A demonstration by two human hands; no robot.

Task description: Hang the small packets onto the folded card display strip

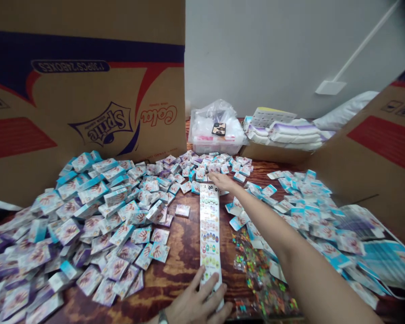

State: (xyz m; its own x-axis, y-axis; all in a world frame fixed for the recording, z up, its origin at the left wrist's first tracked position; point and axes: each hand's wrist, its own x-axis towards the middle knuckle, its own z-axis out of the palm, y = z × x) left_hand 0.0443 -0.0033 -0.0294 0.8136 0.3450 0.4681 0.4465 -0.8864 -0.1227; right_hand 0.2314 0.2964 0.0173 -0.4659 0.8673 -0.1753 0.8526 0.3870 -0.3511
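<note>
A long white strip (209, 225) printed with rows of small coloured pictures, like stickers, lies lengthwise on the dark wooden table (178, 252). My left hand (200, 300) lies over its near end, fingers spread and a watch at the wrist. Across the table reaches my right arm, and my right hand (222, 181) is at the strip's far end with fingers stretched out to the left. Its fingertips are beside a small printed box (201, 173). Whether they touch the strip cannot be made out. A single small box (182, 210) lies just left of the strip.
A big heap of small boxes (97, 216) covers the left side. Flattened cartons (310, 211) and small colourful packets (263, 279) lie at right. Large cardboard boxes (87, 90) flank the table. A plastic tub (217, 146) holding a clear bag stands at the back.
</note>
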